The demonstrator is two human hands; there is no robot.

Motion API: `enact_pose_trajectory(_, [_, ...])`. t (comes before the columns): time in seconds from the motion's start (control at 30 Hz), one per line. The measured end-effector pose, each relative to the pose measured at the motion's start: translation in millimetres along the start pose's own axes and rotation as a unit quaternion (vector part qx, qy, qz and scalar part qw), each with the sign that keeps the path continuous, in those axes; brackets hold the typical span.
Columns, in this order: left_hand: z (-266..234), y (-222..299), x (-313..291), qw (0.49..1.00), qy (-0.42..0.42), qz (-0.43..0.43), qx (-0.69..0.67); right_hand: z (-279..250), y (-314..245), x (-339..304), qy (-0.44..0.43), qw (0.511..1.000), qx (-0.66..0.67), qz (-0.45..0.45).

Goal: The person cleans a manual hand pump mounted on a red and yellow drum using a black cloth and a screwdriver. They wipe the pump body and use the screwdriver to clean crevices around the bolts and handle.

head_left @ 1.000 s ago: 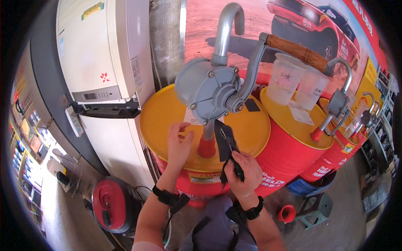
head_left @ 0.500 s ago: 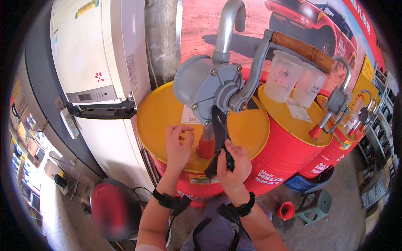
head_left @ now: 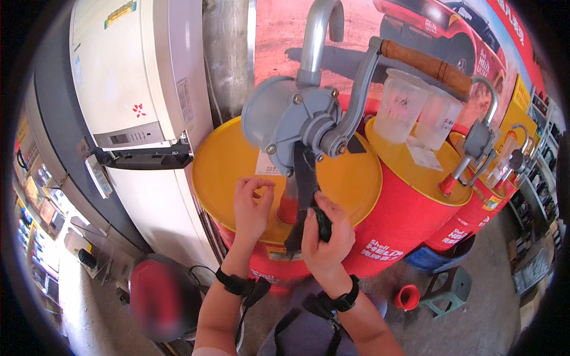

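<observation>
A grey hand-crank drum pump (head_left: pixel 291 121) with a wooden crank handle (head_left: pixel 424 66) stands on a red drum with a yellow lid (head_left: pixel 228 157). From the pump's underside a frayed dark strip (head_left: pixel 305 175) hangs over the drum's near rim, partly hiding the pump's red collar (head_left: pixel 286 210). My right hand (head_left: pixel 331 240) grips a dark green rounded bundle (head_left: pixel 323 225) against the strip; whether the two join is unclear. Left of the strip, my left hand (head_left: pixel 252 207) is raised over the lid, its fingers loosely curled, thumb and forefinger slightly apart. Nothing shows in it.
More red drums stand to the right, the nearest with a yellow lid (head_left: pixel 386 154) bearing two translucent measuring jugs (head_left: pixel 399 107). A white cabinet (head_left: pixel 119 71) is at left. A green stool (head_left: pixel 448 291) and a red container (head_left: pixel 407 297) sit on the floor.
My right hand and the dark bundle have shifted slightly left and down along the strip, and the strip's lower end has moved a little left. My left hand has hardly moved.
</observation>
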State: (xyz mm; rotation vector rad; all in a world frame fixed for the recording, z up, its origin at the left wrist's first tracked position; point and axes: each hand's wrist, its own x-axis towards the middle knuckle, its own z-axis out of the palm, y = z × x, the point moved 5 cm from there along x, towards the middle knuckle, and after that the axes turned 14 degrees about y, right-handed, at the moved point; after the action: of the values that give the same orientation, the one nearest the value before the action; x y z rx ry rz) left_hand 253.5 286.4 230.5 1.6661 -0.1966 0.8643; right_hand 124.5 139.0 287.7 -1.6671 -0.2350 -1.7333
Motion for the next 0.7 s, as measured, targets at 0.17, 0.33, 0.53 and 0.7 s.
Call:
enact_pose_trajectory(0.17, [0.9, -1.9, 0.9, 1.000, -0.001, 0.003, -0.014, 0.3, -6.4, 2.4, -0.024, 0.999, 0.028, 0.039])
enact_pose_trajectory(0.33, [3.8, -4.5, 0.7, 0.999, -0.003, -0.020, -0.044, -2.5, -8.2, 2.3, -0.026, 0.998, 0.051, -0.016])
enact_pose_trajectory(0.53, [1.5, -0.1, 2.2, 1.000, -0.012, 0.006, -0.008, -3.2, -3.7, 8.0, -0.013, 0.998, 0.040, 0.042])
enact_pose_trajectory(0.7, [4.4, -1.4, 2.0, 1.000, -0.018, -0.001, -0.013, -10.2, -6.2, 5.0, -0.085, 0.995, 0.036, 0.025])
